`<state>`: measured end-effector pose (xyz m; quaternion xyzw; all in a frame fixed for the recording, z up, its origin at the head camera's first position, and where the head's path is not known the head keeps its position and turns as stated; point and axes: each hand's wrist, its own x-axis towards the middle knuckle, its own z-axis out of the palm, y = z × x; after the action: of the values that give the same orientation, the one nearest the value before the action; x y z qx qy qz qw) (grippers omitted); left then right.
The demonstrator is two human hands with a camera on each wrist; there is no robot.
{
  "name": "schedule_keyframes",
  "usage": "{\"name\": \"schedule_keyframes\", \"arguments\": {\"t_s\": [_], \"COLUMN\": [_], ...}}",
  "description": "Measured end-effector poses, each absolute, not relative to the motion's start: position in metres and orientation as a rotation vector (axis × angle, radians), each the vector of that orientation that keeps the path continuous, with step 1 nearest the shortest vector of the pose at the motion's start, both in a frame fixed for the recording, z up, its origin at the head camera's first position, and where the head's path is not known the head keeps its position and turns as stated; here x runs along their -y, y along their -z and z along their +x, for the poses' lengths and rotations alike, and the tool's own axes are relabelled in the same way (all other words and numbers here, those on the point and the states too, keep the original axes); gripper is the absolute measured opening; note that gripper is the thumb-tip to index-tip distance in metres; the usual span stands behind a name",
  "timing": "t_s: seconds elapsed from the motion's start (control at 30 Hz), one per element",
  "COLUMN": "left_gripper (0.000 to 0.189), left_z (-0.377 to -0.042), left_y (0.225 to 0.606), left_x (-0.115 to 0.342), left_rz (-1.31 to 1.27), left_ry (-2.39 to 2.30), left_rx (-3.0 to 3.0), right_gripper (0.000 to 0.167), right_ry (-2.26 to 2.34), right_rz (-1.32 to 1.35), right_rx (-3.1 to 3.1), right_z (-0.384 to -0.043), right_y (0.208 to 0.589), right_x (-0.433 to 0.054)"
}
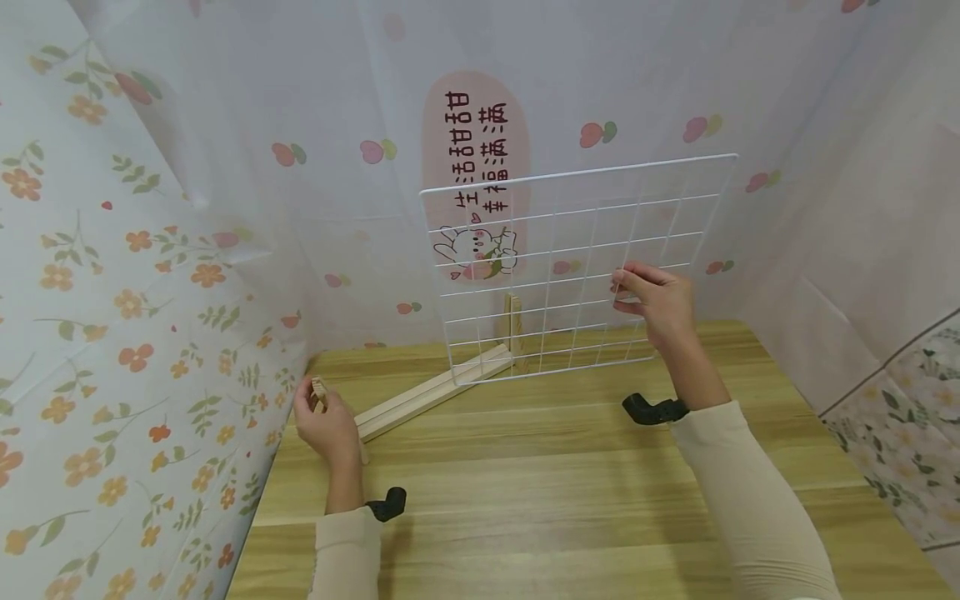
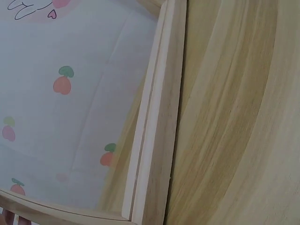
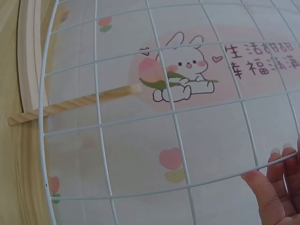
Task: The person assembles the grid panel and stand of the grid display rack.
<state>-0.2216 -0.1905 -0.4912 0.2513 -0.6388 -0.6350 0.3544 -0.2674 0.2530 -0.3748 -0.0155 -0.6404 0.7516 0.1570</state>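
Note:
A white wire grid panel (image 1: 577,174) stands tilted over the back of the table. My right hand (image 1: 660,304) pinches one of its wires right of the middle; in the right wrist view the thumb and fingertips meet at a wire. Below the grid, a pale wooden stand (image 1: 427,396) with a grooved base bar lies diagonally, one upright (image 1: 516,329) at its far end, behind the grid. At the near end my left hand (image 1: 326,421) grips the other upright (image 1: 320,392). In the left wrist view, fingertips (image 2: 9,218) show at that upright, next to the grooved bar (image 2: 154,122).
The wood-grain table (image 1: 510,483) meets a printed curtain (image 1: 337,250) with fruit shapes and a rabbit picture at the back. Floral cloth (image 1: 135,333) hangs along the left side, more cloth on the right. Black wrist mounts (image 1: 652,410) stick out from both wrists.

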Motion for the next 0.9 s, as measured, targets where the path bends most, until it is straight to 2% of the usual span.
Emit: {"name": "schedule_keyframes", "arguments": {"t_s": [0.17, 0.57, 0.8, 0.9], "left_gripper": [0.039, 0.037, 0.038, 0.038], "left_z": [-0.223, -0.225, -0.230, -0.233], "left_y": [0.492, 0.495, 0.495, 0.495], "left_x": [0.193, 0.196, 0.188, 0.185], "left_rz": [0.675, 0.682, 0.588, 0.569], "left_ry": [1.645, 1.595, 1.632, 1.663], "left_rx": [1.663, 1.772, 1.838, 1.857], "right_gripper": [0.043, 0.021, 0.029, 0.027], "right_ry": [-2.157, -2.207, -2.186, -2.184], "right_rz": [-0.034, -0.021, -0.021, -0.003], "right_rx": [1.819, 1.789, 1.802, 1.788], "right_z": [-0.267, -0.269, -0.271, -0.271], "right_y": [0.372, 0.364, 0.357, 0.354], "right_x": [-0.252, -0.248, -0.246, -0.245]}}
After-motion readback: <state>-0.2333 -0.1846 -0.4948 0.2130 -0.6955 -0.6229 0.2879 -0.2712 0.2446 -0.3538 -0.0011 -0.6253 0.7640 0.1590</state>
